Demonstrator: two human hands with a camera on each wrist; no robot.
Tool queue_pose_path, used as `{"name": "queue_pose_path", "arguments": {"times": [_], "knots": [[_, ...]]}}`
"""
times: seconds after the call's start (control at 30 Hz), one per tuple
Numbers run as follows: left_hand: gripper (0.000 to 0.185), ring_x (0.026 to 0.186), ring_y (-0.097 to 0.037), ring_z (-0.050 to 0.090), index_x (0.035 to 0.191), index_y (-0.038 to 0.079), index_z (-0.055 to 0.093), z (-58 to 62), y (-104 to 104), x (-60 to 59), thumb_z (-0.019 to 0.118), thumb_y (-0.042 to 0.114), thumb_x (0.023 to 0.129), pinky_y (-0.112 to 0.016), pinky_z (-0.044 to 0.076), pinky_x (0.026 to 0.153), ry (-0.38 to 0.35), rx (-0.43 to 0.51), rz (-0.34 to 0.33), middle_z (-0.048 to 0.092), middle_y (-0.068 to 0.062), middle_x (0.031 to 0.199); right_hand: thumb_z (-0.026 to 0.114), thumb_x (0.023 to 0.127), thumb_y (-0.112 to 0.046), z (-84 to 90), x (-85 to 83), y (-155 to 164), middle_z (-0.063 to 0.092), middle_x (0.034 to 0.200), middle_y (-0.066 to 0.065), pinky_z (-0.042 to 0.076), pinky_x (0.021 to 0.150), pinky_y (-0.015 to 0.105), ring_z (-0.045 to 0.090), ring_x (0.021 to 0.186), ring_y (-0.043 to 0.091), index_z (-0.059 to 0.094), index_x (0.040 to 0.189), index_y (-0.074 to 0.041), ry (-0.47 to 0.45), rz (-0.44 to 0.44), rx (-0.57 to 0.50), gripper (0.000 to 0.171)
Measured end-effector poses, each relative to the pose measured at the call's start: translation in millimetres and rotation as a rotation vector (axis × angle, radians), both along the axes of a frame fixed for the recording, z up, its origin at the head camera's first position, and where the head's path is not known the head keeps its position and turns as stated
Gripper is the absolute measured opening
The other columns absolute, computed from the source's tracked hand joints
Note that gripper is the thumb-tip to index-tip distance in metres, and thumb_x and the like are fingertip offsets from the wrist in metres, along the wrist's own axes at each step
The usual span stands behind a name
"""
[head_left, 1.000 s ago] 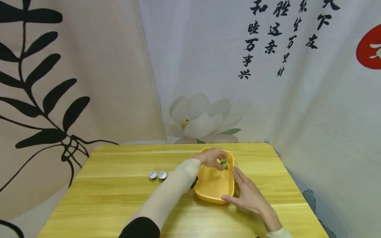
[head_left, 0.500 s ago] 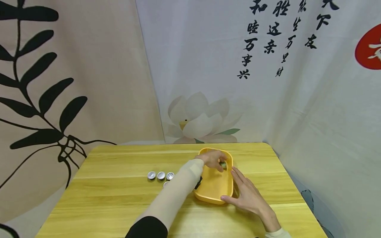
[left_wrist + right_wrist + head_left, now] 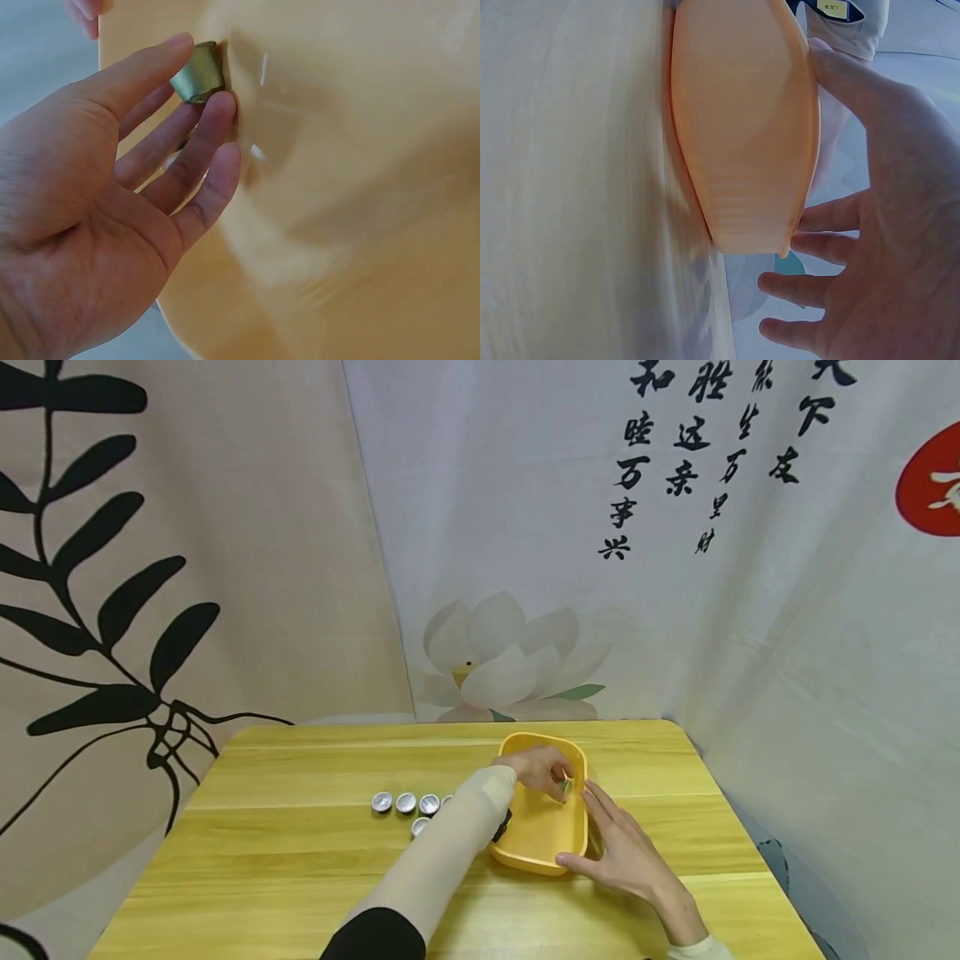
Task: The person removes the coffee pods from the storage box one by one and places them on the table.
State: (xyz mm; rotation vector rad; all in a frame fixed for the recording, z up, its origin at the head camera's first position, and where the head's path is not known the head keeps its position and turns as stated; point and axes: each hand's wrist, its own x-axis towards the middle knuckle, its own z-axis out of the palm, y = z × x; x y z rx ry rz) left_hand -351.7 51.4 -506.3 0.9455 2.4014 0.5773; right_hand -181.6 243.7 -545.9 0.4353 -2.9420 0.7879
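Observation:
My left hand (image 3: 538,770) reaches into a yellow plastic tray (image 3: 536,843). In the left wrist view, its thumb and fingertips pinch a shiny green coffee capsule (image 3: 199,73) close to the tray's side wall. Something small and partly hidden shows behind the fingers below it. Along the tray's right side lies my right hand (image 3: 633,852), its fingers straight against the rim and its thumb near the front corner. The right wrist view shows those fingers (image 3: 825,216) spread, with the thumb at the tray's edge.
Several coffee capsules (image 3: 406,803) with silvery lids stand lid up left of the tray, some partly covered by my left sleeve (image 3: 442,852). All stand on a wood-grain table (image 3: 285,860). A printed cloth (image 3: 525,527) hangs behind the table's far edge.
My left hand has shifted slightly inside the tray, and the green capsule between its fingers has come a little nearer. More silver-lidded capsules show beside the left sleeve. The right hand stays at the rim.

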Motion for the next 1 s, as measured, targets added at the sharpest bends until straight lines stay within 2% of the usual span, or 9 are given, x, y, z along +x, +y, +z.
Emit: {"name": "queue_pose_path", "arguments": {"times": [0.13, 0.4, 0.63, 0.83, 1.0], "knots": [[0.044, 0.13, -0.018, 0.073, 0.143, 0.014, 0.076, -0.8, 1, 1.4, 0.088, 0.023, 0.101, -0.031, 0.061, 0.113, 0.011, 0.006, 0.001, 0.079, -0.005, 0.14, 0.082, 0.092, -0.072, -0.1, 0.4, -1, 0.03, 0.186, 0.022, 0.038, 0.129, 0.079, 0.046, 0.162, 0.053, 0.034, 0.176, -0.001, -0.002, 0.002, -0.006, 0.12], [0.036, 0.111, -0.009, 0.07, 0.135, 0.017, 0.079, -4.8, 4, 2.5, 0.089, 0.027, 0.101, -0.025, 0.061, 0.101, 0.044, -0.011, 0.029, 0.079, 0.003, 0.124, 0.082, 0.092, -0.072, 0.6, 0.3, -2, 0.03, 0.186, 0.021, 0.039, 0.128, 0.079, 0.047, 0.161, 0.054, 0.034, 0.176, -0.002, -0.002, 0.003, -0.006, 0.119], [0.037, 0.104, -0.009, 0.071, 0.137, 0.016, 0.078, -5.0, -1, 0.1, 0.088, 0.025, 0.102, -0.026, 0.062, 0.097, 0.028, 0.013, 0.022, 0.08, -0.001, 0.124, 0.082, 0.092, -0.074, -0.4, -1.1, -2, 0.03, 0.186, 0.021, 0.041, 0.128, 0.078, 0.048, 0.16, 0.054, 0.034, 0.176, -0.001, 0.006, 0.001, 0.005, 0.12], [0.044, 0.117, -0.016, 0.072, 0.144, 0.014, 0.075, 0.8, -13, 0.2, 0.084, 0.025, 0.103, -0.035, 0.062, 0.107, 0.029, 0.034, 0.017, 0.079, -0.005, 0.133, 0.081, 0.092, -0.075, -0.4, -1.5, -1, 0.029, 0.187, 0.019, 0.04, 0.129, 0.077, 0.046, 0.162, 0.053, 0.035, 0.176, -0.002, 0.002, 0.0, 0.011, 0.12], [0.046, 0.127, -0.021, 0.071, 0.146, 0.014, 0.073, 9.3, -21, 0.9, 0.086, 0.028, 0.103, -0.038, 0.061, 0.113, 0.053, 0.056, 0.007, 0.078, -0.003, 0.135, 0.081, 0.093, -0.074, -0.2, -0.7, 1, 0.031, 0.186, 0.02, 0.042, 0.127, 0.078, 0.046, 0.163, 0.052, 0.036, 0.175, -0.002, 0.009, 0.001, 0.014, 0.119]]}}
